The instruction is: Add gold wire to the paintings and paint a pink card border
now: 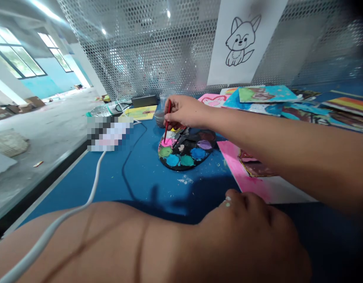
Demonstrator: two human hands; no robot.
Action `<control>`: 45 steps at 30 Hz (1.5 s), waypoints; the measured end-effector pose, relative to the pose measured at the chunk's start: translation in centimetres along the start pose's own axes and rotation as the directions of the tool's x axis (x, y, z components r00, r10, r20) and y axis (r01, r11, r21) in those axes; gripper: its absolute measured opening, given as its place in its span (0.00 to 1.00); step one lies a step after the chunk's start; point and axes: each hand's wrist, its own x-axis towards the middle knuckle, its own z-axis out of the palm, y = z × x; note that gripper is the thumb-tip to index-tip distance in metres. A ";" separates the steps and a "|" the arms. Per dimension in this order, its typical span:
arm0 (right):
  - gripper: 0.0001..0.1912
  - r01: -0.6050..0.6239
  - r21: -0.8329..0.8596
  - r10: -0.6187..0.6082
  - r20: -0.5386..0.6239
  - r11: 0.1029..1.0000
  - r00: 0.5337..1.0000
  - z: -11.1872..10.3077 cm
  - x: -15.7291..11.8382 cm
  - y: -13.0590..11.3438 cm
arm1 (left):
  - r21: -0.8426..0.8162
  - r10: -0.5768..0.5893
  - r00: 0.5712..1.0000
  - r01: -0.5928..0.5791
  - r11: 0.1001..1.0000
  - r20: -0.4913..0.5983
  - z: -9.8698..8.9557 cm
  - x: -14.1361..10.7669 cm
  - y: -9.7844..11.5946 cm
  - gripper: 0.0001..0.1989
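Note:
Pinched in my right hand (179, 112) is a thin red paintbrush (167, 124), its tip down in the pink paint of a black palette (181, 168). Green, blue, teal and purple paints fill other wells of the palette. My left hand (255, 232) lies close to the camera with its fingers curled; the palm side is hidden, so what it holds, if anything, does not show. Small pale paint specks mark it. Just beyond it lies a sheet painted pink (237, 165) with a brown shape, partly covered by my right forearm.
Behind my right hand stands a cup of murky water (159, 118). Several painted pictures (260, 100) pile up at the back right. A fox drawing (240, 43) hangs on the perforated metal panel (157, 51). A white cable (95, 177) crosses the left foreground near a plastic bottle (103, 109).

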 end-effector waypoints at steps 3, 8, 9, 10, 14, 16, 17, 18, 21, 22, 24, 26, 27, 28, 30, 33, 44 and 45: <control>0.15 0.046 -0.086 -0.053 -0.081 0.995 0.995 0.0 0.2 0.2 | -0.005 0.056 0.998 -0.056 0.998 -0.004 -0.2 0.0 -0.5 0.07; 0.15 0.015 -0.128 -0.019 -0.030 0.992 0.999 0.0 -0.2 0.1 | -0.009 0.038 0.999 -0.038 0.999 -0.036 -0.1 -0.1 -0.4 0.09; 0.15 0.014 -0.085 -0.015 -0.006 0.996 1.000 0.2 -0.3 0.1 | -0.018 0.062 0.998 -0.063 0.998 -0.025 -0.1 -0.2 -0.4 0.09; 0.14 0.019 -0.042 -0.019 0.013 0.999 1.000 0.5 -0.4 0.0 | -0.024 0.070 0.997 -0.071 0.997 -0.017 -0.2 -0.3 -0.4 0.09; 0.13 0.109 -0.096 -0.112 -0.027 0.989 0.993 1.0 -0.1 -0.2 | -0.031 0.081 0.996 -0.080 0.996 0.030 -0.3 -0.4 -0.8 0.08; 0.13 0.137 -0.235 -0.158 -0.073 0.962 0.985 0.6 -0.1 -0.3 | -0.027 0.082 0.996 -0.081 0.996 0.026 -0.3 -0.3 -1.0 0.07; 0.13 0.137 -0.283 -0.167 -0.082 0.949 0.983 0.4 -0.1 -0.3 | -0.023 0.078 0.997 -0.078 0.997 0.016 -0.3 -0.2 -0.9 0.07; 0.13 0.131 -0.305 -0.161 -0.076 0.943 0.984 0.2 -0.2 -0.4 | -0.017 0.069 0.998 -0.069 0.997 0.001 -0.2 -0.2 -0.9 0.07; 0.13 0.106 -0.226 -0.111 -0.010 0.968 0.994 0.1 -0.4 -0.4 | -0.002 0.045 0.999 -0.045 0.999 -0.021 -0.1 0.0 -0.4 0.09; 0.13 0.104 -0.177 -0.104 0.009 0.979 0.995 0.3 -0.4 -0.3 | 0.005 0.019 1.000 -0.019 1.000 -0.019 -0.1 0.0 -0.2 0.09; 0.12 0.113 -0.110 -0.111 0.020 0.988 0.994 0.7 -0.3 -0.3 | 0.023 -0.038 0.999 0.038 0.999 -0.018 0.0 0.0 0.2 0.09; 0.12 0.137 -0.158 -0.142 -0.017 0.978 0.990 0.8 -0.2 -0.4 | 0.034 -0.059 0.998 0.059 0.998 -0.014 0.0 0.0 0.4 0.08; 0.13 0.145 -0.218 -0.157 -0.041 0.965 0.987 0.6 -0.1 -0.5 | 0.029 -0.029 0.999 0.029 0.999 -0.014 0.0 0.0 0.3 0.08; 0.13 0.144 -0.280 -0.167 -0.061 0.949 0.984 0.4 -0.1 -0.5 | 0.020 0.011 1.000 -0.011 1.000 -0.018 0.0 -0.1 0.3 0.07; 0.13 0.129 -0.340 -0.157 -0.058 0.931 0.986 0.1 -0.2 -0.6 | 0.010 0.030 0.999 -0.029 1.000 -0.019 0.0 -0.1 0.1 0.08; 0.13 0.108 -0.224 -0.106 0.025 0.968 0.994 0.2 -0.4 -0.6 | 0.032 -0.057 0.998 0.057 0.998 -0.019 -0.1 0.0 -0.2 0.08; 0.14 0.146 -0.275 -0.159 -0.027 0.950 0.987 0.0 -0.1 -0.5 | 0.039 -0.052 0.998 0.053 0.998 -0.021 0.1 0.0 0.5 0.09; 0.13 0.135 -0.237 -0.141 -0.006 0.962 0.990 0.1 -0.2 -0.6 | 0.037 -0.039 0.999 0.040 0.999 -0.022 0.1 0.1 0.5 0.09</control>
